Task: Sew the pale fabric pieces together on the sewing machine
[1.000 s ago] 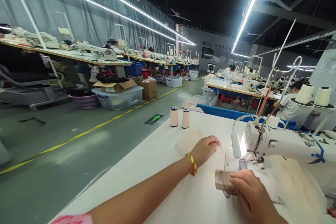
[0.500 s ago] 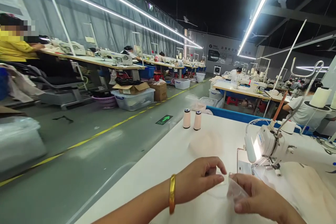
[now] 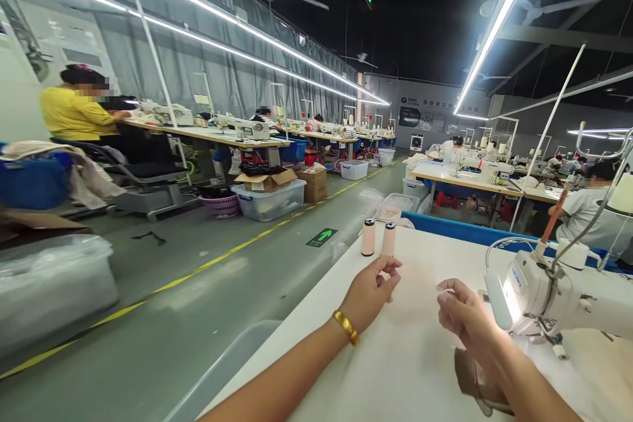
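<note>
Pale, sheer-looking cloth (image 3: pixel 414 287) between the fingertips (image 3: pixel 394 264). Curled-in left hand (image 3: pixel 372 291), same for right hand (image 3: pixel 463 316); can't tell if gripping anything. Best to pinch lightly, keep fingertips level, not tug.

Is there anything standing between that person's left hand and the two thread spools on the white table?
Nothing visible does. The left hand appears just in front of the two thread spools, hiding the base of one in this view; whether it touches that spool, I can't tell.

A sewing workshop — machines (image 3: pixel 568 293) line the tables (image 3: pixel 435 173).
</note>
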A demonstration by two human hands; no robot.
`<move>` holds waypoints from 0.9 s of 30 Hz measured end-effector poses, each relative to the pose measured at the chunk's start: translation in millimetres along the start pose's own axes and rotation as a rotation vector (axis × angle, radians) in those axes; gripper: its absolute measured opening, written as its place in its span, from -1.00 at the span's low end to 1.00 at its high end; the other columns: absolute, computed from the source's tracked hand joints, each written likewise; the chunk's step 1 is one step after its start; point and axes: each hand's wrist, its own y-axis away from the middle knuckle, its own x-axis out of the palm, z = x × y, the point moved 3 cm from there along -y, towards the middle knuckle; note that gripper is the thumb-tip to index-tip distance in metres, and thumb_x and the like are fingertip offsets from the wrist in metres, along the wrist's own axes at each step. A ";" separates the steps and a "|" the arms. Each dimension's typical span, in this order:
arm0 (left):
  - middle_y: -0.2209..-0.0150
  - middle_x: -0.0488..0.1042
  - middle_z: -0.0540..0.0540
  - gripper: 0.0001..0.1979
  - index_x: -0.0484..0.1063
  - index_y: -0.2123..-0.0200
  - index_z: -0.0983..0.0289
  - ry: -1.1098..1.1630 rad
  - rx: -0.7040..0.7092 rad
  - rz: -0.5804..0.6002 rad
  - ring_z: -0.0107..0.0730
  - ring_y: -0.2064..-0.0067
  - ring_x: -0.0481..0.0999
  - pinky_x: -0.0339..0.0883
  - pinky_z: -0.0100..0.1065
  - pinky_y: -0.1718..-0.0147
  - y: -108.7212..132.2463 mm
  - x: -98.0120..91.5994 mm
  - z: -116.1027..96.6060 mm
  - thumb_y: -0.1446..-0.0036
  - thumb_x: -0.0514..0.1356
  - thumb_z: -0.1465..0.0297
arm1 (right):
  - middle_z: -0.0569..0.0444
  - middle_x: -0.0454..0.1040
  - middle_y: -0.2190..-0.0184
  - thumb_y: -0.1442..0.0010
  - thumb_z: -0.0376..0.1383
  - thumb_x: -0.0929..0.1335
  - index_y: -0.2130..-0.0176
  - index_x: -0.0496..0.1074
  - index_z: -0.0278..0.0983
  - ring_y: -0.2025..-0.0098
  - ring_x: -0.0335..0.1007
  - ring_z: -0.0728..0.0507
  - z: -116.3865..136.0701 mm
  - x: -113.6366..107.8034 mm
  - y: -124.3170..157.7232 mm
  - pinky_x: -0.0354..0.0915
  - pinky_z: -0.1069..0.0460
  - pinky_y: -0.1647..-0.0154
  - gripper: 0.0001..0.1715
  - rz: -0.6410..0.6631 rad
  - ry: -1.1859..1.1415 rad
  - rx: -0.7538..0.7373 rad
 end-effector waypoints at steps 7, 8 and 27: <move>0.22 0.44 0.00 -0.68 0.48 0.05 0.19 -0.092 0.015 -0.148 -0.52 0.49 0.36 0.54 -0.41 0.48 -46.1 2.1 37.6 -0.17 0.13 0.25 | 0.18 0.42 0.34 0.13 -0.07 0.61 0.04 0.45 -0.11 0.23 0.41 -0.12 -0.3 7.4 -57.2 0.33 0.01 0.21 -0.33 -0.208 0.027 -0.121; 0.21 0.45 0.01 -0.69 0.48 0.04 0.19 -0.116 0.009 -0.160 -0.50 0.48 0.38 0.53 -0.41 0.48 -50.5 2.7 43.6 -0.19 0.11 0.27 | 0.16 0.44 0.31 0.14 -0.09 0.60 0.02 0.45 -0.10 0.18 0.42 -0.14 -1.1 8.0 -64.4 0.33 0.01 0.21 -0.31 -0.237 0.040 -0.131; -0.16 0.57 0.27 -0.56 0.57 -0.06 0.20 -0.785 0.484 0.144 0.22 -0.24 0.47 0.21 0.21 -0.25 -42.6 16.7 34.8 -0.22 0.16 0.14 | -0.14 0.40 -0.07 -0.12 -0.39 0.35 -0.22 0.33 -0.19 -0.07 0.43 -0.30 -23.4 -5.0 -62.6 0.37 -0.23 -0.09 -0.33 -0.420 0.717 -0.188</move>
